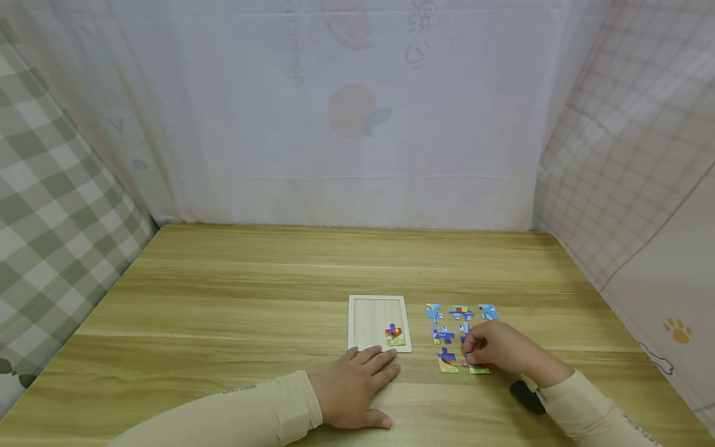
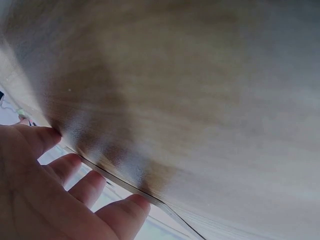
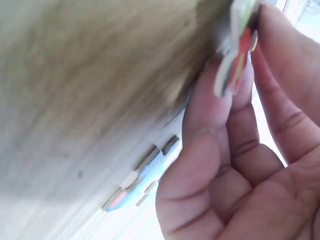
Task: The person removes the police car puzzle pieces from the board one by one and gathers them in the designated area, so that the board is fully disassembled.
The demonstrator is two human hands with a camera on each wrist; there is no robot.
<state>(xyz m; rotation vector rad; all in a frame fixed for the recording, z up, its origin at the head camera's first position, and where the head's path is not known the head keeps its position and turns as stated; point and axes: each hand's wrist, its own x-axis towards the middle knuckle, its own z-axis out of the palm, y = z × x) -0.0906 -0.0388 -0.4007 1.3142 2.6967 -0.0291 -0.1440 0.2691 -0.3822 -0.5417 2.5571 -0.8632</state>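
My left hand (image 1: 357, 390) lies flat with spread fingers, its fingertips on the near edge of a shallow wooden puzzle tray (image 1: 351, 320). One puzzle piece (image 1: 396, 338), red and blue over green, sits in the tray's near right corner. To the right, my right hand (image 1: 505, 351) pinches another puzzle piece (image 3: 240, 57) between thumb and fingers. Red and green show on this piece, tilted on edge in the right wrist view; fingers hide part of it. Close left of that hand lies a blue, red and green piece (image 1: 447, 361).
Several loose puzzle pieces lie in rows right of the tray, among them a blue corner piece (image 1: 488, 311), a train-like piece (image 1: 460, 311) and a blue piece (image 1: 442, 336). A black object (image 1: 527, 397) is under the right wrist. Curtains (image 1: 357, 155) enclose the wooden table (image 1: 223, 298).
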